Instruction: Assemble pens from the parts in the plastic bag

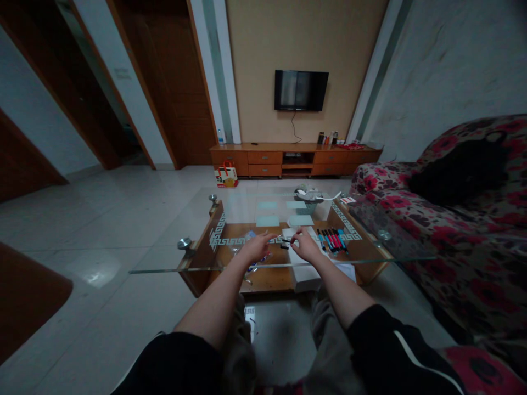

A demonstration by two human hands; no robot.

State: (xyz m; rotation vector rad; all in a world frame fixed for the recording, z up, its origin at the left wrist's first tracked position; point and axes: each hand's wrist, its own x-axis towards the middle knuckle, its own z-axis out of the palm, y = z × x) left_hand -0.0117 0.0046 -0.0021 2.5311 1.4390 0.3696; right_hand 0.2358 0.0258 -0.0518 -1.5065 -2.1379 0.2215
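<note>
Over the glass tabletop (164,258), my right hand (305,246) pinches a short black marker part (287,240). My left hand (258,247) is close by on its left, fingers reaching toward that part. Something thin and pale shows at the left fingertips, too small to name. Just below, between the hands, lies a small black piece (284,247) that looks like a marker cap. To the right of my right hand, several markers (331,240) in black, blue and red lie side by side in a row.
Clear plastic wrapping (236,244) is beside my left hand. A white box (305,277) shows under the glass. At the far edge stands a basket (309,207). A floral sofa (395,192) flanks the right side; a TV cabinet (265,156) stands beyond.
</note>
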